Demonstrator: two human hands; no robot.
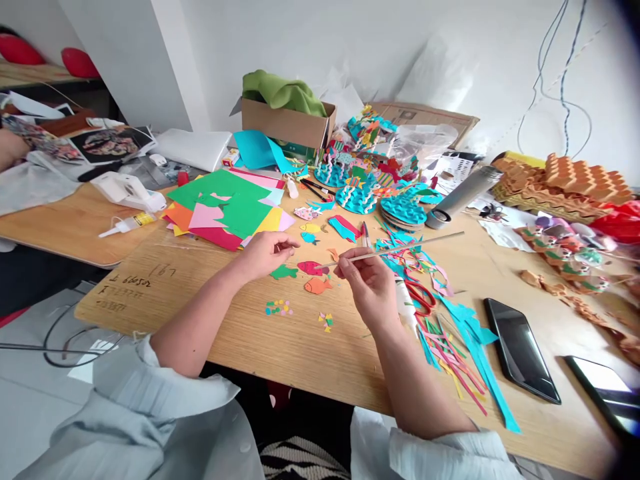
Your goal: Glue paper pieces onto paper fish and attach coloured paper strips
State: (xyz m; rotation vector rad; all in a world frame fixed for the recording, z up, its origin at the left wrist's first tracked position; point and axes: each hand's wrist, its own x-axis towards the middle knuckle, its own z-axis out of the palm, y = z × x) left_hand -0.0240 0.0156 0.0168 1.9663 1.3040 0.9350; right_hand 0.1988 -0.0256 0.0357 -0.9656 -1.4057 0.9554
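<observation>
My right hand pinches a thin wooden stick between thumb and fingers, its tip reaching over a red paper fish. My left hand hovers above the wooden table, fingers curled and slightly apart, with nothing visible in them. Just below it lies a green paper fish. An orange paper fish rests beside the red one. Small heaps of coloured paper bits lie nearer me. Red-handled scissors and a white bottle sit by my right wrist.
Stacked coloured paper sheets lie beyond my left hand. Paper strips and a black phone lie to the right. Teal paper discs, a cardboard box and orange folded paper crowd the back. Another person's arm shows far left.
</observation>
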